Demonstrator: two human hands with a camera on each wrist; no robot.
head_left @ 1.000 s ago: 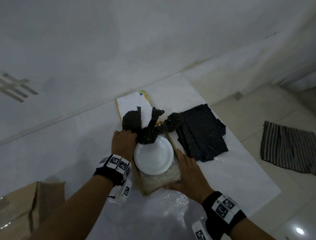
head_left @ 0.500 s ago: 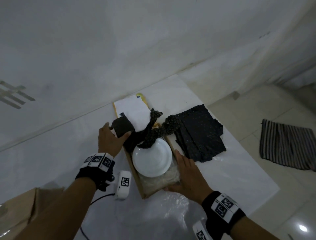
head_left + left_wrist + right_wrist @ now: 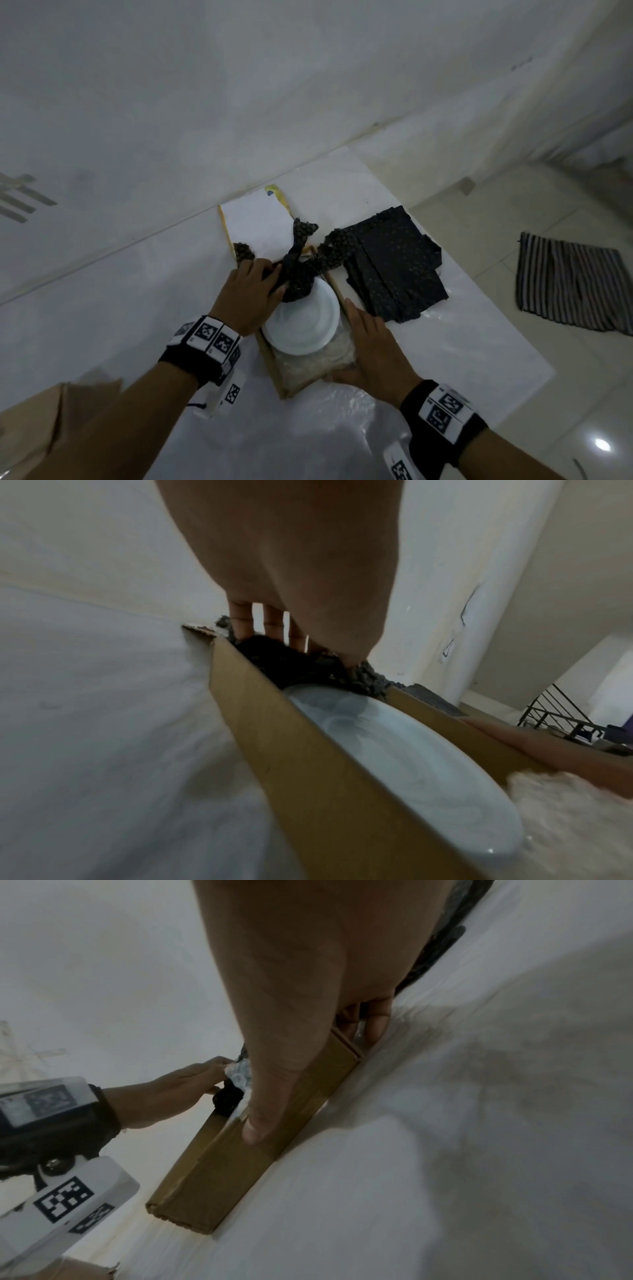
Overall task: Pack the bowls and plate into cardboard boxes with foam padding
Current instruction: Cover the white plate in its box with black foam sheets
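A white plate (image 3: 301,325) lies in a shallow cardboard box (image 3: 270,363) on clear bubble wrap (image 3: 315,366). A strip of black foam padding (image 3: 299,274) is bunched over the plate's far rim, with its ends sticking up past the box. My left hand (image 3: 272,279) pinches this foam at the box's far left corner; the left wrist view shows its fingers (image 3: 274,620) reaching down onto the foam (image 3: 281,664) above the plate (image 3: 394,764). My right hand (image 3: 363,339) lies flat along the box's right wall (image 3: 246,1164), thumb at the near corner.
A stack of black foam sheets (image 3: 394,267) lies right of the box. A white sheet with a yellow edge (image 3: 257,219) lies beyond it. Another cardboard box (image 3: 41,428) sits at the lower left. The table edge runs on the right, above a striped cloth (image 3: 572,284) on the floor.
My left hand swung out to the left with an end of the foam, then came back over the box's far left corner. The right hand stayed on the box wall.
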